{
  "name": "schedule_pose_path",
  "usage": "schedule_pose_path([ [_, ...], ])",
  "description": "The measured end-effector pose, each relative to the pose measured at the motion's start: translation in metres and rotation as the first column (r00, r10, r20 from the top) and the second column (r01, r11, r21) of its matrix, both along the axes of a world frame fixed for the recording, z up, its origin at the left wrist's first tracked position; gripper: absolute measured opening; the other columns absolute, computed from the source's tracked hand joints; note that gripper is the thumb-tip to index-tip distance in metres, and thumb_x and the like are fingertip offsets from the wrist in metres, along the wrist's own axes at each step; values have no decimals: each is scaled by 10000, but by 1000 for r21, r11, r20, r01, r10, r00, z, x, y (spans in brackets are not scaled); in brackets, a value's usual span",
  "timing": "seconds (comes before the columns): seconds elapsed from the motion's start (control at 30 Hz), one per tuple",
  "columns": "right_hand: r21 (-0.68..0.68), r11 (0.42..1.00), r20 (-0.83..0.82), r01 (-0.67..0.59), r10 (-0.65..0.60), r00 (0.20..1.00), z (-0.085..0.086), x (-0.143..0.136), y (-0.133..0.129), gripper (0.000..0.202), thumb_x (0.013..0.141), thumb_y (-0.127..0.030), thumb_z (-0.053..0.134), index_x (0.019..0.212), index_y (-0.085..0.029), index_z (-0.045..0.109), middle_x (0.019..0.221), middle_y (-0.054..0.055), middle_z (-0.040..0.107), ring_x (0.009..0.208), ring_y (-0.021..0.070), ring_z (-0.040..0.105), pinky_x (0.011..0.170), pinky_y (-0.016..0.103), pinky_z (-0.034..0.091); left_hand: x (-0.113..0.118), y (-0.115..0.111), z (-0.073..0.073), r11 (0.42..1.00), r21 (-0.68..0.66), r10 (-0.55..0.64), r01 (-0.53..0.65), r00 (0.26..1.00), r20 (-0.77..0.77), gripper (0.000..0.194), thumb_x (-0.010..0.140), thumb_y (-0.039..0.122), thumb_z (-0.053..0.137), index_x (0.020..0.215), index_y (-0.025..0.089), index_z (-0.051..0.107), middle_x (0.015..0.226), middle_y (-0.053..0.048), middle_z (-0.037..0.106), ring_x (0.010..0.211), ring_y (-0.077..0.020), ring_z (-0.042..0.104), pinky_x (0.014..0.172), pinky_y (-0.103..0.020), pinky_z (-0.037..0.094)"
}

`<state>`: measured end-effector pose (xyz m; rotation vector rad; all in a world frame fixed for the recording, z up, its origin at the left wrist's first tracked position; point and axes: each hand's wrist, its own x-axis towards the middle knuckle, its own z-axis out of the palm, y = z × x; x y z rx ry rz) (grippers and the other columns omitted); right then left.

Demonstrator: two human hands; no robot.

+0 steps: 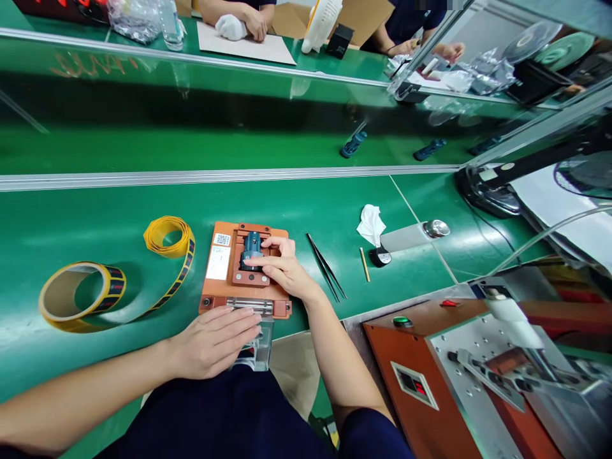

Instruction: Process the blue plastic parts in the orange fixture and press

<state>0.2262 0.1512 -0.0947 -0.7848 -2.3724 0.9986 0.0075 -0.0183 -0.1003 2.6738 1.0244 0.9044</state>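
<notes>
An orange fixture board (282, 291) with a QR label lies on the green table in front of me. In its raised cradle rests a dark blue cylindrical part (252, 242). My right hand (287, 271) holds this part in the cradle, one finger lying across its lower section and others at its right side. My left hand (217, 341) is laid flat, fingers stretched out together, over the hinge (253, 304) at the board's near edge. Under that hand a clear plastic cover (262, 350) hangs past the table edge, partly hidden.
Left are a roll of yellow label tape (57, 299) and a coiled strip (167, 233). Right lie black tweezers (327, 268), a small yellow stick (364, 264), a tissue (371, 223) and a white bottle (406, 238). An orange machine (425, 389) stands lower right. Co-workers' hands (255, 25) show behind the partition.
</notes>
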Motion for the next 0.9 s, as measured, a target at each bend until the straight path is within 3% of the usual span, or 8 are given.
schedule_pose_path([
  [0.2,-16,947,-52,320,-320,946,12,-13,0,388,978,-530,568,1202,-226,658,1143,101,570,1139,276,509,1012,471,463,0,1,2,999,35,-4,2,999,33,512,917,131,588,1428,152,567,1370,-104,678,1350,-209,574,1243,-354,252],
  [0.33,144,940,167,309,-331,929,26,-25,-10,469,748,-601,816,909,-213,608,1005,99,622,1007,308,555,879,460,504,2,10,20,996,88,-4,-10,989,150,413,917,102,602,1318,197,628,1245,-88,747,1224,-215,660,1136,-416,410],
  [0.43,189,924,154,333,-363,919,38,-30,-19,434,756,-533,834,917,-211,591,996,111,664,991,317,606,880,462,511,3,38,44,959,18,264,-283,914,309,353,932,130,618,1256,262,666,1247,-71,738,1195,-234,665,1106,-484,440],
  [0.5,169,916,63,363,-377,924,49,-29,-29,446,773,-495,827,1024,-206,597,1046,119,691,996,316,641,889,460,519,2,64,60,886,-199,463,-419,773,434,307,956,225,624,1256,266,676,1328,-83,691,1249,-251,628,1093,-490,464],
  [0.57,125,926,-33,356,-354,934,61,-24,-40,492,787,-497,816,1123,-214,593,1099,119,706,993,307,668,896,455,528,2,89,75,823,-502,535,-264,655,533,379,941,363,660,1297,232,663,1340,-110,679,1242,-274,632,1037,-472,524],
  [0.63,73,929,-135,363,-351,927,72,-18,-50,522,792,-516,810,1170,-226,596,1134,114,710,1012,294,675,922,445,528,5,106,86,725,-685,540,67,562,626,520,874,446,736,1314,183,651,1254,-132,720,1146,-283,686,957,-438,578],
  [0.73,-118,921,-285,371,-390,876,81,-12,-62,498,830,-521,764,1197,-226,601,1119,86,710,971,244,678,892,391,542,18,112,98,647,-682,569,340,380,729,538,792,423,830,1237,157,686,1133,-121,761,1045,-257,722,910,-361,590],
  [0.9,-598,788,-425,147,-467,775,78,-20,-69,352,877,-541,669,980,-229,543,802,-24,618,531,82,477,474,205,382,38,103,107,673,-602,554,430,246,795,461,747,354,880,1149,181,733,1103,-97,773,1015,-221,727,924,-295,565],
])
